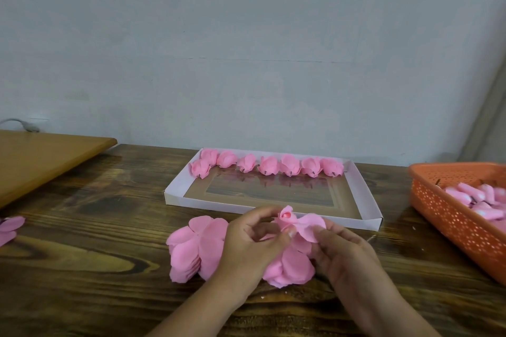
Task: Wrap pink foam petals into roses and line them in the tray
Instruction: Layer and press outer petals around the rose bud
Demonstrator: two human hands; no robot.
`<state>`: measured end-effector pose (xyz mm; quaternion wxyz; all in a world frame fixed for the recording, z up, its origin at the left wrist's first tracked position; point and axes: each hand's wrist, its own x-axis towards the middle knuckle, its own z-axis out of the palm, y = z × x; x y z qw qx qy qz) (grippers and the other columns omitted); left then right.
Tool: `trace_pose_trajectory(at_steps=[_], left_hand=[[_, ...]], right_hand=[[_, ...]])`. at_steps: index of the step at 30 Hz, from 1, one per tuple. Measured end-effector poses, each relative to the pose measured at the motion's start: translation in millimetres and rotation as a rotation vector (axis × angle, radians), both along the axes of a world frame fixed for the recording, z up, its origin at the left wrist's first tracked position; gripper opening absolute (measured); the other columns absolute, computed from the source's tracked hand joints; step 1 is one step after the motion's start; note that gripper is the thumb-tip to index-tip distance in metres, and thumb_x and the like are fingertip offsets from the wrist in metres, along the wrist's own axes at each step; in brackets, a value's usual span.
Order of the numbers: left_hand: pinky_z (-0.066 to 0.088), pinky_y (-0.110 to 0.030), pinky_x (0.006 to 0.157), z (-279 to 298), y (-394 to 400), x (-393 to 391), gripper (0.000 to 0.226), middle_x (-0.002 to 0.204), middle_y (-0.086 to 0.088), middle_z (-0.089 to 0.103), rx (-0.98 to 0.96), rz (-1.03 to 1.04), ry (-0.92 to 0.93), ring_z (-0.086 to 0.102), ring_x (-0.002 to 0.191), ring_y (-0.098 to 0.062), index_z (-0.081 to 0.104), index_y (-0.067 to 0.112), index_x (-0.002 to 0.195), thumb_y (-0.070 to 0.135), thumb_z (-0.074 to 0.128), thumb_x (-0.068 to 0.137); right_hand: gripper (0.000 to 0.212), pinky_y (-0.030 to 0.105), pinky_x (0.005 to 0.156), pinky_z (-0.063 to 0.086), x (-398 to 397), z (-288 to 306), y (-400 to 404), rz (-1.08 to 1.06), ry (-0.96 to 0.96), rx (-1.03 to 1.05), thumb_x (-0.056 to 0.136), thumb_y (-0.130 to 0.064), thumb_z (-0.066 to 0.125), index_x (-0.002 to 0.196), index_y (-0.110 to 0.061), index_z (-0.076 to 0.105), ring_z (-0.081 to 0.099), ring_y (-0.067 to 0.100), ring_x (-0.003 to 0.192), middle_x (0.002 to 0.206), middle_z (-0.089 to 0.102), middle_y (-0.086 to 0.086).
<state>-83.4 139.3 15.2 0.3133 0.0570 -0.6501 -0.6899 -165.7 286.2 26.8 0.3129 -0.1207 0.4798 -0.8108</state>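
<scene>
While I wrap, step: I am folding a petal round a bud, so this rose is half made.
Left hand: my left hand pinches the half-made rose at its base, so the bud points up and the wrap stays tight.
Right hand: my right hand grasps the loose petal from beneath, ready to curl it inward.
Petal stack: the pink foam petals lie on the wooden table under my hands, near for the next layer.
Tray: the white tray sits just beyond, its finished roses lined along the far wall, the near part free for more.
Basket: the orange basket at my right holds pink pieces, probably bud cores.
</scene>
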Motion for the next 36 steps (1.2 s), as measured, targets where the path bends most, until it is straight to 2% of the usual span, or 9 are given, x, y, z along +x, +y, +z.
trace_pose_trajectory(at_steps=[2,5,9,15,19,24,30,33,36], left_hand=[[0.056,-0.017,0.073,-2.1,0.2,0.2,0.041,0.098,0.002,0.079,-0.072,0.016,-0.012,0.074,0.088,-0.008,0.079,0.032,0.103,-0.002,0.08,0.081],[0.057,-0.02,0.074,-3.3,1.7,0.0,0.036,0.101,0.005,0.078,-0.119,0.032,-0.014,0.074,0.091,-0.01,0.077,0.04,0.103,0.015,0.084,0.077],[0.059,-0.023,0.075,-6.9,3.1,-1.9,0.033,0.103,0.009,0.078,-0.171,0.034,-0.05,0.074,0.097,-0.013,0.074,0.045,0.105,0.042,0.08,0.073],[0.06,-0.025,0.076,-7.7,3.4,-2.8,0.031,0.098,0.006,0.079,-0.183,0.043,-0.065,0.075,0.095,-0.013,0.073,0.042,0.108,0.048,0.077,0.078],[0.062,-0.03,0.076,-7.4,4.7,-2.3,0.026,0.096,0.004,0.079,-0.177,0.022,-0.07,0.076,0.093,-0.016,0.075,0.038,0.105,0.045,0.078,0.08],[0.06,-0.026,0.074,-6.0,6.6,-0.3,0.023,0.092,0.008,0.077,-0.215,0.03,-0.058,0.074,0.092,-0.012,0.074,0.046,0.102,0.041,0.078,0.08],[0.059,-0.022,0.077,-1.8,4.9,2.5,0.022,0.1,0.01,0.077,-0.262,0.037,-0.04,0.073,0.098,-0.012,0.074,0.045,0.102,0.032,0.078,0.085],[0.059,-0.023,0.079,-0.7,6.7,4.5,0.025,0.103,0.01,0.077,-0.246,0.025,-0.035,0.072,0.099,-0.011,0.074,0.041,0.105,0.034,0.079,0.081],[0.06,-0.026,0.082,-1.5,7.0,5.1,0.031,0.106,0.005,0.076,-0.212,0.003,-0.024,0.072,0.103,-0.015,0.075,0.037,0.106,0.018,0.08,0.082]], right_hand=[[0.024,0.033,0.055,0.059,2.3,1.7,1.0,-0.038,0.019,0.003,0.075,-0.01,0.072,0.097,-0.002,0.072,0.073,0.018,0.065,0.09,0.076,0.017],[0.012,0.026,0.042,0.052,6.1,4.8,1.6,-0.082,0.056,-0.029,0.075,-0.013,0.07,0.085,-0.006,0.072,0.07,0.015,0.057,0.079,0.075,0.014],[0.012,0.023,0.047,0.053,9.4,4.1,-0.6,-0.106,0.172,-0.025,0.071,-0.022,0.075,0.077,-0.012,0.074,0.068,0.013,0.06,0.077,0.073,0.012],[0.016,0.037,0.068,0.054,15.6,-0.4,-4.6,-0.135,0.436,0.067,0.08,-0.025,0.074,0.08,-0.01,0.07,0.066,0.026,0.073,0.084,0.071,0.02],[0.014,0.038,0.068,0.05,19.9,-0.7,-7.5,-0.178,0.523,0.081,0.08,-0.023,0.072,0.078,-0.01,0.071,0.063,0.022,0.069,0.076,0.068,0.018],[0.016,0.042,0.07,0.05,19.6,0.8,-6.6,-0.168,0.521,0.091,0.081,-0.026,0.078,0.079,-0.011,0.071,0.062,0.02,0.068,0.07,0.066,0.011],[0.016,0.036,0.08,0.056,11.5,0.3,-4.5,-0.063,0.332,0.02,0.085,-0.011,0.061,0.086,0.0,0.073,0.071,0.034,0.094,0.097,0.074,0.023],[0.01,0.032,0.074,0.059,9.7,0.0,-4.5,-0.035,0.273,-0.004,0.083,-0.002,0.065,0.088,0.003,0.071,0.071,0.033,0.09,0.098,0.072,0.025],[0.02,0.028,0.066,0.058,8.1,-2.6,-5.5,-0.018,0.214,-0.029,0.077,-0.005,0.07,0.096,0.002,0.071,0.07,0.027,0.082,0.095,0.072,0.022]])
